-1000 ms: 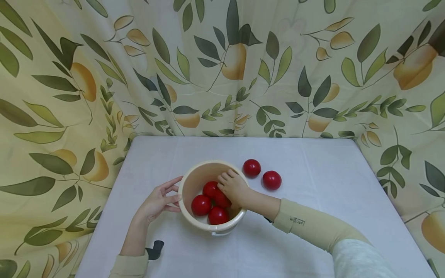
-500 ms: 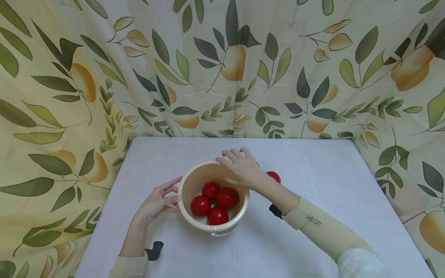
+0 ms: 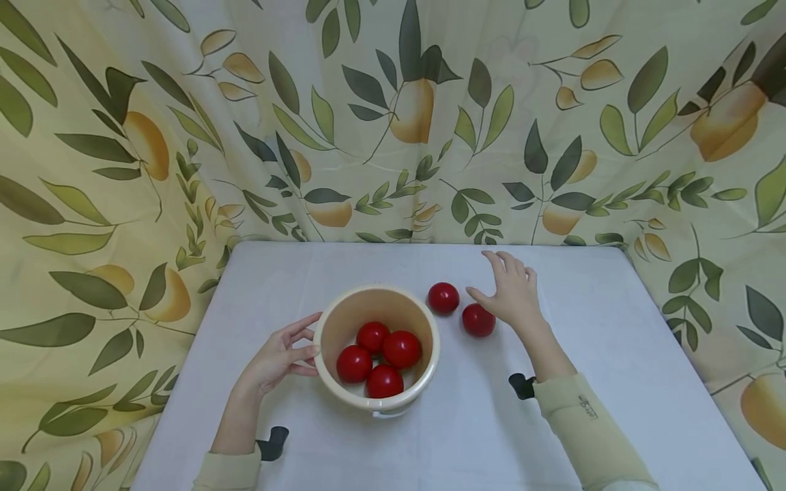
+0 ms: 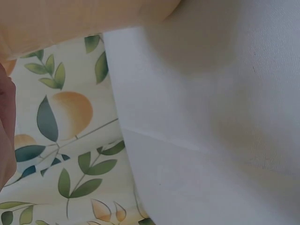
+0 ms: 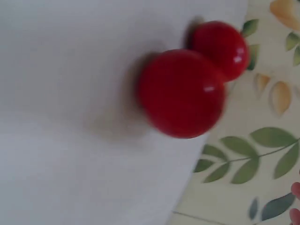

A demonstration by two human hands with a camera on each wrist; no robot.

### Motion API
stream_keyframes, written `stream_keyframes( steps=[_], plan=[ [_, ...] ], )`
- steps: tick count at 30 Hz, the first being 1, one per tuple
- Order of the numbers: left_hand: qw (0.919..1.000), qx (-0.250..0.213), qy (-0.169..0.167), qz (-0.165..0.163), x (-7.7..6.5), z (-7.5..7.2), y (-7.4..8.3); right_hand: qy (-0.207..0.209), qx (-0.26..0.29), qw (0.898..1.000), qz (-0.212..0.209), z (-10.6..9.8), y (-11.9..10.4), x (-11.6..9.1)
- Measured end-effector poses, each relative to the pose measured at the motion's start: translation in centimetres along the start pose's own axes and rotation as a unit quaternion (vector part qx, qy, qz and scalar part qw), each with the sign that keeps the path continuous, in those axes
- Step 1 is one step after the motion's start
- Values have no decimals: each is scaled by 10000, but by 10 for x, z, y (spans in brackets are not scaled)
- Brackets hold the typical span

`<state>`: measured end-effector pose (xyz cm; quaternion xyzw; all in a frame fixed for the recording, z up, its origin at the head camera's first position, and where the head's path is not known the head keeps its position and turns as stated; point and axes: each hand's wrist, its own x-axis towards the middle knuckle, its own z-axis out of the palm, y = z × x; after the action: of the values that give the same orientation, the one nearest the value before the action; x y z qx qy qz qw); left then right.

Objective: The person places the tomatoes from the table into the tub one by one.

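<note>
A cream bucket (image 3: 430, 372) stands on the table with several shiny red balls (image 3: 385, 380) inside. My left hand (image 3: 276, 354) touches the outside of its left wall, fingers spread near the rim; the left wrist view shows the bucket's wall (image 4: 84, 18) at the top. Two more red balls lie to the right of the bucket, a farther ball (image 3: 443, 298) and a nearer ball (image 3: 478, 320). Just over the nearer ball is my right hand (image 3: 514, 293), fingers apart and holding nothing. In the right wrist view the nearer ball (image 5: 182, 93) looks larger, the other ball (image 5: 221, 49) behind it.
A white cloth covers the table (image 3: 552, 293). Behind and at both sides hangs a curtain (image 3: 368, 170) printed with fruit and leaves. A pale handle (image 3: 390, 412) hangs at the bucket's front. Each wrist wears a black camera mount, the left mount (image 3: 273, 443) and the right mount (image 3: 522, 386).
My right hand has let go of a red ball inside the bucket, risen out over the rim and moved right to the two balls on the table. My left hand stays at the bucket.
</note>
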<state>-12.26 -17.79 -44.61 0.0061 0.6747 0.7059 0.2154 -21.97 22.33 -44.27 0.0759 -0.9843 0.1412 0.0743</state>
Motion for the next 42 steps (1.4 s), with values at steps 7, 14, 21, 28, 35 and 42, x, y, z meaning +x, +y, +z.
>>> stream_keyframes(
  steps=[7, 14, 21, 28, 35, 42],
  plan=[
    [10000, 12, -11, 26, 0, -2, -2, -645, 156, 9968, 444, 35, 28, -23],
    [10000, 16, -15, 20, 1, -1, -2, -1088, 211, 9912, 725, 63, 38, -38],
    [10000, 32, 59, -33, 1, 0, -2, -1090, 267, 9908, 756, 76, 43, -45],
    [9999, 50, 124, -76, 2, 0, -2, -869, 310, 9929, 756, 90, 47, -49],
    [9998, 65, 137, -95, 2, 0, -3, -565, 195, 9959, 681, 96, 47, -50],
    [9999, 60, 89, -84, 3, -1, -4, -393, -39, 9981, 477, 95, 47, -48]
  ],
)
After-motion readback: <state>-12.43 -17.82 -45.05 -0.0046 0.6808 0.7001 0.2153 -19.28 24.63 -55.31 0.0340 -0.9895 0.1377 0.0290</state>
